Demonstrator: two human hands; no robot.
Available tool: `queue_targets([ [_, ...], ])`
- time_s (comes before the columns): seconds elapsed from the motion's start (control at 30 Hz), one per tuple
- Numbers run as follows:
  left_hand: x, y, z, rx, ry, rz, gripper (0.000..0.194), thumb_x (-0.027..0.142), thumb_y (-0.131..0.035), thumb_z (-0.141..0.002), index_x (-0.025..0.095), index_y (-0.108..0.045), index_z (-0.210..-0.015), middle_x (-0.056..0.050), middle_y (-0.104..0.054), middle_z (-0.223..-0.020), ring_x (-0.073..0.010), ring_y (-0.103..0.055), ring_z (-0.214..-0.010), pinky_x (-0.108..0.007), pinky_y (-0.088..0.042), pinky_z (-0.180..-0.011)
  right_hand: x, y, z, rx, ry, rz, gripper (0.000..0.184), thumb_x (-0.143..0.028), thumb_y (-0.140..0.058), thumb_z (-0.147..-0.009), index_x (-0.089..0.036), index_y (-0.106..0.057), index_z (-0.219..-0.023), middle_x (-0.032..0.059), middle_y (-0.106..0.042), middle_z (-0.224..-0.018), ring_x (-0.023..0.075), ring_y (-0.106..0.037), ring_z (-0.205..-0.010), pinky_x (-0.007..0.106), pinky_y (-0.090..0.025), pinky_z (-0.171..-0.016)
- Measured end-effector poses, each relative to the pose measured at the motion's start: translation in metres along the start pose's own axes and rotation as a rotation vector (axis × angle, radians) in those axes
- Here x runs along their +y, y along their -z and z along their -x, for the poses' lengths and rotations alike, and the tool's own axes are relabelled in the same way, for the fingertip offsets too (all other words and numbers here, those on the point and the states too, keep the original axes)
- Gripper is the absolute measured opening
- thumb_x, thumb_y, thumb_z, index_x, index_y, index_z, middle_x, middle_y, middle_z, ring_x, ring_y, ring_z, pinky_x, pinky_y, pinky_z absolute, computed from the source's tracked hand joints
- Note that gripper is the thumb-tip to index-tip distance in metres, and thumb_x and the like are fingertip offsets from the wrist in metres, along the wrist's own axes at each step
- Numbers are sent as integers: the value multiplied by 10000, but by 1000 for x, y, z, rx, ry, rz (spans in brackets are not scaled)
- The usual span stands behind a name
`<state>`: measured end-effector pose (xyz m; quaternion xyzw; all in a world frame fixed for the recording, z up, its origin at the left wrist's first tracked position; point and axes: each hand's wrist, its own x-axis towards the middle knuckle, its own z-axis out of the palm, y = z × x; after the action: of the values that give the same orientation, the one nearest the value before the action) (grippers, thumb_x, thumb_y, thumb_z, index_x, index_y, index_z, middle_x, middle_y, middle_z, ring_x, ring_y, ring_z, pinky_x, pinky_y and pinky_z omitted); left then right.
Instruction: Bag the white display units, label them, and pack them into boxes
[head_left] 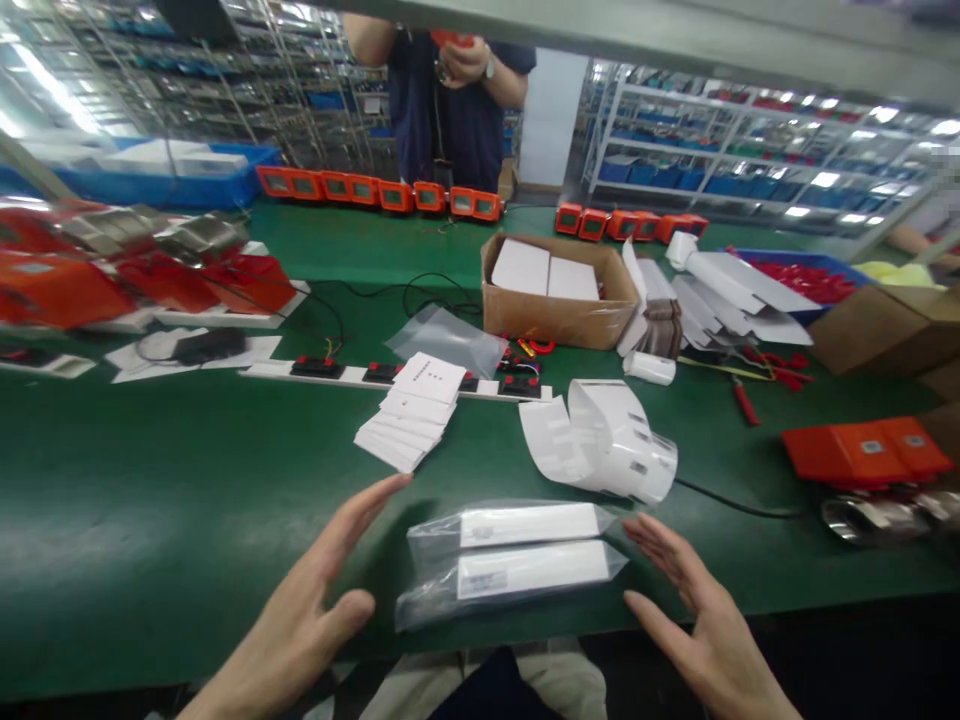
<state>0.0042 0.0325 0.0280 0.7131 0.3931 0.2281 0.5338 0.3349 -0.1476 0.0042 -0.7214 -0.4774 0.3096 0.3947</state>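
Note:
Two long white boxes in clear plastic bags lie side by side at the front of the green bench: the far bagged box (532, 522) and the near bagged box (536, 570). My left hand (322, 600) hovers to their left, thumb and fingers apart, holding nothing. On the right, my right hand (686, 595) is spread close to the bags' pointed ends, also with nothing in it. Beyond my left fingertips lies a fanned stack of printed white leaflets (412, 410). A partly unrolled roll of white labels (607, 440) rests behind the boxes.
An open cardboard box (559, 310) of white boxes stands mid-bench. Orange units with metal valves (172, 265) sit left, and more orange units (866, 450) right. A white power strip (345, 375) crosses behind the leaflets. Across the bench a co-worker (457, 110) stands holding something orange.

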Motion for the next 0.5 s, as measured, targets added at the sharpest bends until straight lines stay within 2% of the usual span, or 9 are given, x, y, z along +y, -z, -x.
queue_targets([
  [0.13, 16, 13, -30, 68, 33, -46, 530, 633, -429, -837, 367, -427, -1295, 1, -466, -1421, -315, -361, -1341, -515, -197, -1151, -14, 19, -17, 238, -57, -79, 378, -392, -546, -874, -198, -514, -1196, 114, -660, -1101, 216, -654, -968, 369, -525, -877],
  [0.23, 42, 7, -60, 98, 78, -99, 452, 610, -424, -855, 324, -545, -1184, -20, -616, -1257, -284, -496, -1242, -489, -272, -1129, -21, 27, -37, 388, -139, -159, 367, -451, -574, -841, -170, -553, -1076, 92, -688, -923, 183, -661, -728, 309, -543, -678],
  [0.37, 77, -16, -98, 35, 91, -86, 517, 645, -441, -828, 239, -638, -1083, -59, -708, -1082, -270, -636, -1051, -451, -416, -1040, -23, 30, -60, 395, -226, -212, 377, -476, -589, -803, -171, -548, -1020, 16, -673, -692, 138, -590, -479, 267, -477, -498],
  [0.5, 100, -48, -132, -143, 105, -21, 488, 635, -529, -775, 208, -708, -928, -65, -741, -981, -268, -669, -971, -417, -478, -964, -21, 28, -79, 325, -280, -276, 339, -458, -569, -805, -168, -545, -979, -19, -648, -552, 123, -551, -364, 228, -386, -398],
])
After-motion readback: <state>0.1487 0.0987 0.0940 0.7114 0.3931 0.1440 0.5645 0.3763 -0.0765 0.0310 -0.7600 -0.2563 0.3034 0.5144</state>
